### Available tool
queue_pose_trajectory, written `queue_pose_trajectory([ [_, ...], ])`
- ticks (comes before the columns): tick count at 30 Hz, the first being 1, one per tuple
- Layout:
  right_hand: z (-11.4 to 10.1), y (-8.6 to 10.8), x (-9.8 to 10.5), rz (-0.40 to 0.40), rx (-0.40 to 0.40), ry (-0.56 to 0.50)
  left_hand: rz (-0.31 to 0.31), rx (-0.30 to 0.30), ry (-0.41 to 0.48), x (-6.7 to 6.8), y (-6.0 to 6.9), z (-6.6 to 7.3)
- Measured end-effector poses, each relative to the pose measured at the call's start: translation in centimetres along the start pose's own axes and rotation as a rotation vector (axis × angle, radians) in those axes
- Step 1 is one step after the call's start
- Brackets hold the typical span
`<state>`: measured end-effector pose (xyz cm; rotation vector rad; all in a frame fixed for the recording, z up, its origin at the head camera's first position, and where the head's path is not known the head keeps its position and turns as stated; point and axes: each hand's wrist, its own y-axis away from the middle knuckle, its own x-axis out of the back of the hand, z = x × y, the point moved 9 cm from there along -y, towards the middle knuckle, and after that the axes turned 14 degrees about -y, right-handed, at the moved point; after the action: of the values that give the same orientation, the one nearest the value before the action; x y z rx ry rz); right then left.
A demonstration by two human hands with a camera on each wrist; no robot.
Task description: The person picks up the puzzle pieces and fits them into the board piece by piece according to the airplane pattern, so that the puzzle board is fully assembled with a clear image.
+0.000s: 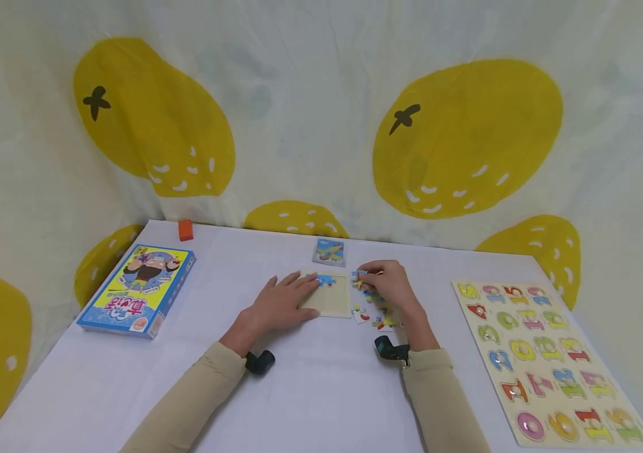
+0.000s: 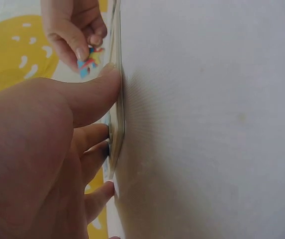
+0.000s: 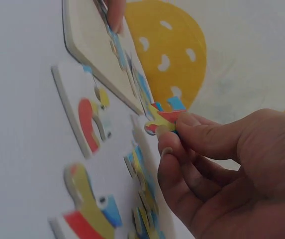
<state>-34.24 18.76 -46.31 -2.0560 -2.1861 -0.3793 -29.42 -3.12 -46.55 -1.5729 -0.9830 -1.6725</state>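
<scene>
My right hand (image 1: 387,284) pinches a jigsaw piece (image 3: 168,115) in blue, red and yellow between thumb and fingertips, raised off the table just right of the puzzle tray. The shallow wooden tray (image 1: 337,306) has a few joined blue pieces (image 1: 327,280) along its upper left. Fingers spread, my left hand (image 1: 282,302) rests on the tray's left side; in the left wrist view its thumb (image 2: 100,97) lies on the tray's edge. Several loose pieces (image 3: 85,112) lie on the table to the right of the tray, partly hidden under my right hand.
Behind the tray lies a small picture card or box (image 1: 329,251). A blue and yellow box (image 1: 137,289) stands at the left, with an orange block (image 1: 185,229) behind it. A wooden number board (image 1: 548,365) covers the right side. Patterned cloth (image 1: 310,126) hangs behind the table.
</scene>
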Motion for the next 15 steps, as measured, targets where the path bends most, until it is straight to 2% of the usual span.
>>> queue_pose_trajectory([
  [3, 0.2, 0.0, -1.0, -0.018, -0.002, -0.001, -0.008, -0.002, -0.01, -0.4, 0.0, 0.1],
  [8, -0.7, -0.1, -2.4, -0.026, 0.05, 0.013, -0.008, 0.006, -0.028, -0.6, -0.1, 0.0],
  [15, -1.1, -0.2, -3.9, 0.017, 0.058, 0.041, -0.008, 0.012, -0.035, -0.7, -0.1, -0.2],
])
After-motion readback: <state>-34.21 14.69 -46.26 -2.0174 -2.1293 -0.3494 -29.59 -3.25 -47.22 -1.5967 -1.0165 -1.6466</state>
